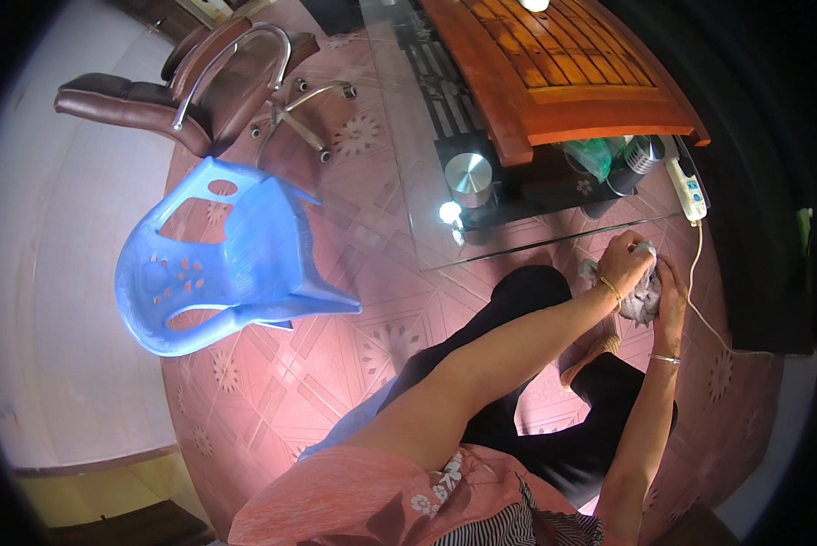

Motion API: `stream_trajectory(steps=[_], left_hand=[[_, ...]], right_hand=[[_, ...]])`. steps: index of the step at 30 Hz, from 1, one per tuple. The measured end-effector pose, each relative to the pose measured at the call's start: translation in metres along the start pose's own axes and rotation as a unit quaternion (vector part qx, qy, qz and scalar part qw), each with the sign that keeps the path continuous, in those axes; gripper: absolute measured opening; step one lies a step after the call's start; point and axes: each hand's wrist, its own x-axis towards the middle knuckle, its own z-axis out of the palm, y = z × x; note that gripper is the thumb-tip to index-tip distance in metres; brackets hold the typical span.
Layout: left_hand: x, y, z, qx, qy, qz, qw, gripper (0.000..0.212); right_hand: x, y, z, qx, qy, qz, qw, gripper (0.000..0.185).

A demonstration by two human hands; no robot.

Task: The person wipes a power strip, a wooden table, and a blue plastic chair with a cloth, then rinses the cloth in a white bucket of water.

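Both my hands are on a crumpled greyish cloth (642, 300), held beyond my knees at the right of the view. My left hand (623, 261), with a gold-coloured bracelet at the wrist, grips the cloth from its upper left side. The fingers of my right hand (670, 295), above a silver-coloured bangle, press against the cloth's right side. Part of the cloth shows left of my left hand. Whether anything lies inside the cloth cannot be seen.
A glass tabletop edge (551, 240) lies just beyond my hands, near a wooden slatted panel (586, 112). A white power strip (687, 192) trails a cord at the right. A blue plastic chair (265, 239) and a brown office chair (237, 95) stand left.
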Motion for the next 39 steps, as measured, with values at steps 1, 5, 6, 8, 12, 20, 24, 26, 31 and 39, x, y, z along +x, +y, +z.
stream_trajectory(steps=[1,5,6,8,12,20,24,26,31,39], left_hand=[[-0.004,0.018,0.016,-0.048,-0.048,-0.06,0.996,0.018],[0.0,0.004,0.006,-0.007,-0.054,-0.046,0.997,0.01],[-0.002,0.017,0.014,-0.041,-0.122,-0.051,0.99,0.009],[0.011,0.018,0.007,-0.028,-0.083,-0.12,0.989,0.006],[0.023,0.013,-0.013,-0.054,-0.108,-0.141,0.983,0.024],[0.005,0.024,0.008,0.004,-0.116,-0.13,0.985,0.038],[-0.004,0.027,0.028,-0.017,-0.138,-0.166,0.976,0.042],[0.006,0.016,0.029,-0.039,-0.202,-0.197,0.958,0.043],[-0.001,0.016,0.04,-0.048,-0.347,-0.171,0.921,0.047],[-0.006,0.017,0.04,-0.051,-0.286,-0.186,0.939,0.051]], right_hand=[[0.003,0.005,-0.022,-0.06,0.03,-0.013,0.998,0.026],[0.0,0.0,-0.008,-0.293,-0.034,-0.002,0.956,0.035],[0.003,0.02,-0.03,-0.47,-0.036,-0.094,0.877,0.039],[0.015,0.035,-0.011,-0.478,0.024,-0.216,0.851,0.034],[0.009,-0.015,0.005,0.037,0.074,0.097,0.992,0.033],[-0.014,-0.015,-0.019,0.053,0.112,0.033,0.992,0.034],[-0.015,-0.018,-0.03,0.084,0.146,-0.005,0.986,0.036],[-0.015,-0.022,-0.033,0.086,0.173,-0.016,0.981,0.034],[-0.021,-0.033,-0.046,0.081,0.216,-0.067,0.971,0.032],[-0.025,-0.031,-0.051,0.165,0.185,-0.051,0.968,0.035]])
